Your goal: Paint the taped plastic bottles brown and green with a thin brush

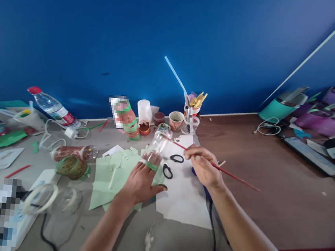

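Pinching a thin red stick, likely a brush (233, 177), between the right hand's (206, 166) fingers, at the centre of the frame. Angled up and leftward, with the far tip at or very near a clear plastic bottle (157, 142). Stretching the left hand's (143, 180) fingers forward and close together, thumb spread wide to the right; set within or behind the clear plastic, impossible to tell which.

Reaching in from the lower edge with both forearms, left palm down, right wrist bent inward. Apparently at a step of dabbing or brushing near the bottle's green-marked far end; calling, by judgement, for a steady left hand and a light right-hand touch.

Just right of the left fingers, black-handled scissors (171, 176) on white paper (183, 202). Under and left of the left hand, pale green paper (102, 186). Above centre, a patterned paper cup (175, 126), a cup of plastic cutlery (197, 111) and a banded red-and-green cylinder (129, 122). At left, a red-capped water bottle (53, 108). Below everything, a grey counter (133, 232); across the top, a blue wall (105, 36).
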Motion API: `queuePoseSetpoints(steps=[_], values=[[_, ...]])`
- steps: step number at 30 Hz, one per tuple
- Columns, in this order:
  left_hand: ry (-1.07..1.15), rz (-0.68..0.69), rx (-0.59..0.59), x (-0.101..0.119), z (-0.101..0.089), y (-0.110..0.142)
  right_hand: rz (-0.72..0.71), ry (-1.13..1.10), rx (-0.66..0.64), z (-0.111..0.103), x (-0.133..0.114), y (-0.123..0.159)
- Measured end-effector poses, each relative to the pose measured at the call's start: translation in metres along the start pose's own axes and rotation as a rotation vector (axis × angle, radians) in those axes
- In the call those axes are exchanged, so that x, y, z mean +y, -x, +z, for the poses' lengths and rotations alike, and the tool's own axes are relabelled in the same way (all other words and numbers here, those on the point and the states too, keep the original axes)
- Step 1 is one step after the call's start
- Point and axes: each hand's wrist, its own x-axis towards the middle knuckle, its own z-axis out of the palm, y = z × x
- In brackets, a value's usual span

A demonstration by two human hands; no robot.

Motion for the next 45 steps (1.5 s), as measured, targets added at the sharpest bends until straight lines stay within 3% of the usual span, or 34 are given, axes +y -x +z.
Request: queuePoseSetpoints(steps=[3,6,11,15,20,24,29,33,36,40,42,45], values=[[0.019,0.108,0.044,0.004,-0.001,-0.001,-0.024,0.145,0.213,-0.001,0.012,-0.001],[0.06,0.192,0.059,0.009,-0.001,0.0,-0.027,0.235,0.347,-0.006,0.02,-0.001],[0.117,0.324,0.103,0.018,-0.003,0.002,0.068,0.345,0.365,-0.011,0.02,0.0],[0.134,0.353,0.044,0.023,-0.004,0.001,0.139,0.306,0.339,-0.011,0.023,0.0],[0.345,0.253,-0.12,0.025,-0.006,-0.001,0.104,0.174,0.366,-0.012,0.027,-0.003],[0.659,0.115,-0.114,0.025,-0.015,0.003,0.103,0.003,0.367,-0.008,0.023,-0.005],[1.109,-0.092,-0.104,0.024,-0.028,0.004,0.137,-0.053,0.332,0.0,0.016,-0.003],[1.244,-0.137,-0.173,0.025,-0.031,0.002,0.144,-0.076,0.261,0.003,0.016,-0.002],[1.182,-0.111,-0.11,0.026,-0.026,0.004,0.044,0.044,0.312,0.002,0.018,-0.004],[0.761,-0.051,0.025,0.021,-0.013,0.004,-0.136,0.164,0.41,0.0,0.013,-0.004],[0.564,0.0,0.08,0.016,-0.006,0.003,-0.133,0.119,0.344,0.001,0.008,-0.002],[0.415,-0.002,0.119,0.008,0.001,0.003,-0.045,0.033,0.132,0.006,0.002,0.002]])
